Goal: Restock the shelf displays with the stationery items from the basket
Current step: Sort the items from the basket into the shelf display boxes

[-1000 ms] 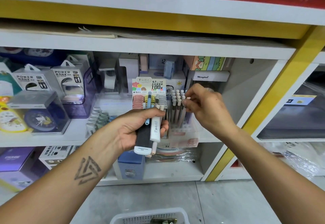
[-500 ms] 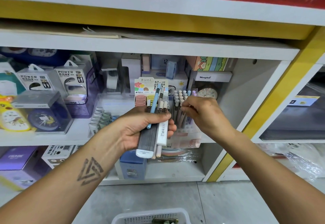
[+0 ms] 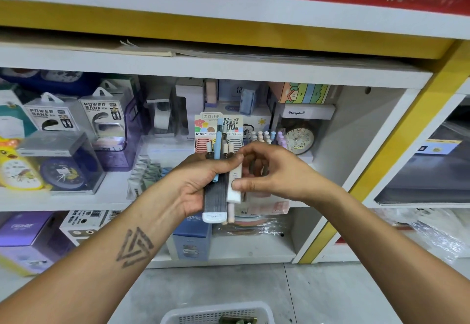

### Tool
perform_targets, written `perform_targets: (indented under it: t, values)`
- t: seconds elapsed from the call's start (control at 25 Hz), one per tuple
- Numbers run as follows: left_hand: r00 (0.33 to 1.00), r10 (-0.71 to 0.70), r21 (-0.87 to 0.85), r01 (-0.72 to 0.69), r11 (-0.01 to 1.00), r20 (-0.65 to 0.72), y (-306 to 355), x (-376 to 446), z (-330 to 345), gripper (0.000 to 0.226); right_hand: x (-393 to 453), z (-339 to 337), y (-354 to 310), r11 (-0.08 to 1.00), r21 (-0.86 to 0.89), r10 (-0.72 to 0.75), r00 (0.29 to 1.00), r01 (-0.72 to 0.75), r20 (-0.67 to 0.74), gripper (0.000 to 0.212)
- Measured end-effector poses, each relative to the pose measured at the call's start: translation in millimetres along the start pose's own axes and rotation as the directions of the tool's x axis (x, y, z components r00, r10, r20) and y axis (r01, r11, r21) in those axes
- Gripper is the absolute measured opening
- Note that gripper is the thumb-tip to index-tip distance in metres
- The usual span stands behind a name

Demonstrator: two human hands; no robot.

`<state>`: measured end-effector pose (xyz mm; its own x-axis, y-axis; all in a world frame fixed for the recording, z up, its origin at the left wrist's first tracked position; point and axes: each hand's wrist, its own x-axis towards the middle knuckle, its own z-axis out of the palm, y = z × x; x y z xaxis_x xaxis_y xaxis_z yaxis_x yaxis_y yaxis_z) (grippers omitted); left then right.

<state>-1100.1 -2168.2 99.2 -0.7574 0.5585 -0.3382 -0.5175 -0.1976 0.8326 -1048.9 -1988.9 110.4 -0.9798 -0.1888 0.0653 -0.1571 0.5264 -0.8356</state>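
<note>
Right now my left hand (image 3: 201, 183) is gripping a bundle of pens (image 3: 221, 171) in front of the shelf (image 3: 76, 200), fingers curled round it. My right hand (image 3: 269, 171) is pinching the white pen (image 3: 234, 183); I am thinking it should slide straight out so the others stay put. A second ago that hand was up at the pen display (image 3: 265, 136). The basket (image 3: 218, 313) is sitting below.

My left hand (image 3: 203, 183) holds the pens (image 3: 221, 171) in front of the middle shelf (image 3: 114, 194), right hand (image 3: 274, 173) just beside it. Power bank boxes (image 3: 76, 117) sit left, the clock (image 3: 300, 136) right, basket (image 3: 218, 314) on the floor below.
</note>
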Motion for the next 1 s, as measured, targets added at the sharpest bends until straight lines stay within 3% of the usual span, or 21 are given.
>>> perform_targets:
  t: [0.28,0.56,0.76,0.88,1.0]
  values:
    - [1.0,-0.006,-0.077,0.004,0.997,-0.03,2.9,-4.9,2.6,0.026,8.7,1.2,-0.6,0.91,0.413,0.106,0.983,-0.036,-0.15,0.021]
    - [0.999,0.016,-0.057,-0.019,0.998,-0.045,7.2,-11.9,-8.0,0.042,21.4,18.7,-9.7,0.897,0.441,0.075,0.991,-0.018,-0.113,0.032]
    - [1.0,-0.03,-0.037,0.029,0.999,-0.002,12.6,-14.9,-20.8,0.035,23.9,8.2,-10.8,0.767,0.64,0.093,0.977,0.051,-0.19,0.028]
    - [0.997,-0.02,0.009,0.021,1.0,-0.073,15.9,-17.1,-28.1,0.027,22.8,5.1,-9.0,0.785,0.61,0.019,0.981,0.107,-0.195,0.032]
    - [0.982,0.077,0.04,-0.071,0.997,-0.17,20.2,-17.8,-34.3,0.02,20.4,3.6,-6.1,0.838,0.536,-0.009,0.985,0.101,-0.171,0.027]
